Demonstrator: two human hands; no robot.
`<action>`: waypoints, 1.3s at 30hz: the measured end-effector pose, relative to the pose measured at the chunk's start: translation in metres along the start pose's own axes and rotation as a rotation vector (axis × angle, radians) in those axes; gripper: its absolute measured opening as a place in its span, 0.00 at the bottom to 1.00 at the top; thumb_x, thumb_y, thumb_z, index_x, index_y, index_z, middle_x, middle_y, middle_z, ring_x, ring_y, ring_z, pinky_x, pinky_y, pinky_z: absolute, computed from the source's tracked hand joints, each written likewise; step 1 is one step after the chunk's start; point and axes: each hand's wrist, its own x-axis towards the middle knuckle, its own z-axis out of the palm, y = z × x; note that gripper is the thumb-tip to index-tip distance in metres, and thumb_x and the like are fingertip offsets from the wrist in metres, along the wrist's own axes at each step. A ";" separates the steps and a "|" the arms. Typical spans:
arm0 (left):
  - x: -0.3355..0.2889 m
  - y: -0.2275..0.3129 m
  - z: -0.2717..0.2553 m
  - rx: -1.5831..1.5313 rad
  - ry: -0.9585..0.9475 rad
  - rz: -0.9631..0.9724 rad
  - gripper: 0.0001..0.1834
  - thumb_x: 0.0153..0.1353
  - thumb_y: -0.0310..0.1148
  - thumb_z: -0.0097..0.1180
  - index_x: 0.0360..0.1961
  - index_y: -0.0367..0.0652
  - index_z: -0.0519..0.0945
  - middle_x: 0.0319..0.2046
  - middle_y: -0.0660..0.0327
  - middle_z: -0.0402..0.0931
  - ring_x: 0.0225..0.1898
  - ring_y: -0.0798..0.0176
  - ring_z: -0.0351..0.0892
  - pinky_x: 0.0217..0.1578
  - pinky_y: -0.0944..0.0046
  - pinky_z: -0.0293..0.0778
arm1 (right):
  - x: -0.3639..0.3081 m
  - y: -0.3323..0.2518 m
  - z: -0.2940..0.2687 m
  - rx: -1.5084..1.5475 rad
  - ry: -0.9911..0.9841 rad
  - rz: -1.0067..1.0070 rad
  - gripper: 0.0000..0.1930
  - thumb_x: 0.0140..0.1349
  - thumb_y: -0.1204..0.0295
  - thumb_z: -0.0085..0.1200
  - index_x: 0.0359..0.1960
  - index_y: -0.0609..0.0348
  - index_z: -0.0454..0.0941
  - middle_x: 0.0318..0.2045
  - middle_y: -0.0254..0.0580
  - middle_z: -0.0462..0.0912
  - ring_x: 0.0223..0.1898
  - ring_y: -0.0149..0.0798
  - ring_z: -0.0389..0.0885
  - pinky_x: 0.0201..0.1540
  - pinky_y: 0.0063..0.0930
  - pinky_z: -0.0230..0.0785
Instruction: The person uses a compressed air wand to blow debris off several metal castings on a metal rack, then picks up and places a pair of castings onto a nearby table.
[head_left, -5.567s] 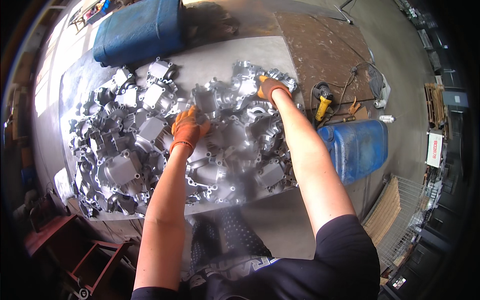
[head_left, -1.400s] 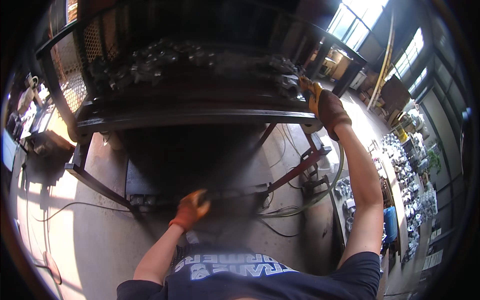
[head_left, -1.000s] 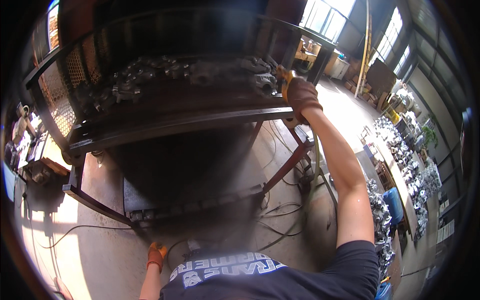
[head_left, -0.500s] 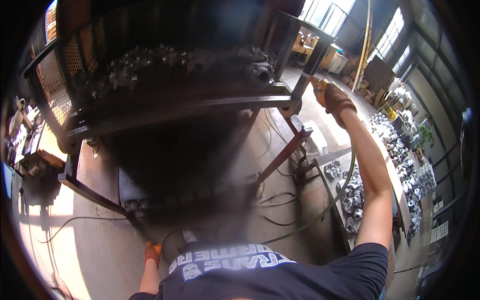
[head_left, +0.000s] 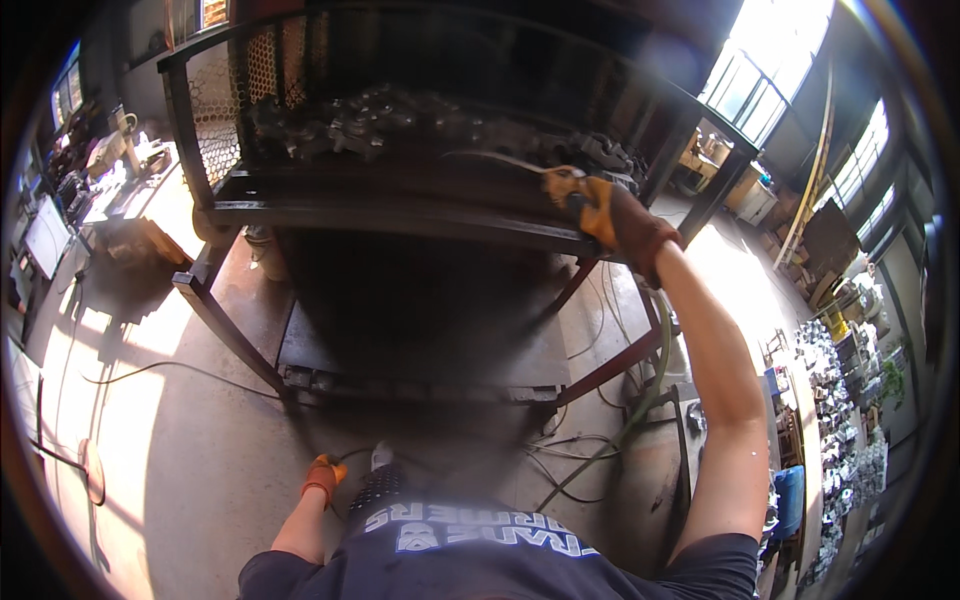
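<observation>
My right hand (head_left: 622, 222), in a brown and orange glove, is closed around an air blow gun (head_left: 573, 200) at the right front of a dark metal rack. The gun's thin pale nozzle (head_left: 505, 158) points left over the rack shelf, toward a row of grey metal castings (head_left: 365, 130). A green hose (head_left: 650, 385) runs down from below that hand to the floor. Low beside my body hangs my left hand (head_left: 324, 474), in an orange glove, over the floor. Its fingers are too small and bunched to read.
The rack's front rail (head_left: 400, 215) crosses ahead of me, with slanted legs below and mesh at its left side. Coiled hoses (head_left: 570, 460) lie on the floor. Many metal castings (head_left: 830, 400) are heaped at the right. A cluttered workbench (head_left: 130, 160) stands far left.
My right hand has swung left with the blow gun, from beyond the rack's right corner to over its front rail. The view has turned right. My left hand stays low.
</observation>
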 end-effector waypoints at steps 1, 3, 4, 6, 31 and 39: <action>0.001 0.000 -0.003 -0.011 -0.015 -0.008 0.17 0.47 0.40 0.62 0.39 0.46 0.85 0.39 0.53 0.84 0.45 0.50 0.82 0.47 0.57 0.76 | 0.015 -0.023 0.004 -0.069 0.056 0.101 0.17 0.60 0.66 0.56 0.51 0.57 0.77 0.38 0.51 0.84 0.39 0.47 0.85 0.38 0.32 0.73; 0.013 -0.021 0.011 -0.085 -0.005 -0.029 0.18 0.47 0.40 0.62 0.40 0.46 0.84 0.39 0.51 0.84 0.45 0.50 0.82 0.48 0.57 0.76 | 0.036 -0.084 0.007 -0.211 0.147 0.298 0.15 0.60 0.66 0.55 0.47 0.57 0.78 0.38 0.50 0.84 0.40 0.47 0.84 0.39 0.31 0.74; 0.023 -0.028 0.016 -0.113 -0.006 -0.026 0.19 0.47 0.40 0.62 0.41 0.46 0.84 0.40 0.51 0.83 0.45 0.50 0.82 0.48 0.57 0.76 | 0.049 -0.082 0.024 -0.119 0.149 0.137 0.15 0.61 0.65 0.55 0.47 0.58 0.78 0.39 0.51 0.84 0.41 0.47 0.84 0.40 0.32 0.74; 0.040 -0.021 0.009 -0.043 0.000 -0.025 0.19 0.48 0.40 0.63 0.42 0.45 0.83 0.40 0.50 0.83 0.46 0.50 0.82 0.48 0.57 0.75 | 0.085 -0.078 0.053 0.075 0.174 -0.181 0.16 0.61 0.63 0.54 0.47 0.59 0.78 0.40 0.52 0.84 0.43 0.46 0.84 0.42 0.33 0.76; 0.199 0.462 -0.377 0.434 0.938 1.169 0.46 0.43 0.38 0.70 0.66 0.50 0.64 0.64 0.53 0.62 0.65 0.47 0.61 0.62 0.47 0.62 | 0.189 -0.054 0.042 -1.087 0.045 -0.619 0.29 0.57 0.71 0.57 0.62 0.56 0.66 0.54 0.51 0.76 0.54 0.47 0.77 0.55 0.32 0.68; 0.262 0.502 -0.376 0.697 0.823 1.139 0.45 0.38 0.42 0.74 0.62 0.55 0.69 0.66 0.60 0.60 0.67 0.50 0.58 0.65 0.48 0.58 | 0.141 -0.035 0.123 -0.866 0.085 -0.266 0.22 0.60 0.73 0.53 0.57 0.60 0.71 0.48 0.61 0.78 0.50 0.56 0.78 0.51 0.36 0.70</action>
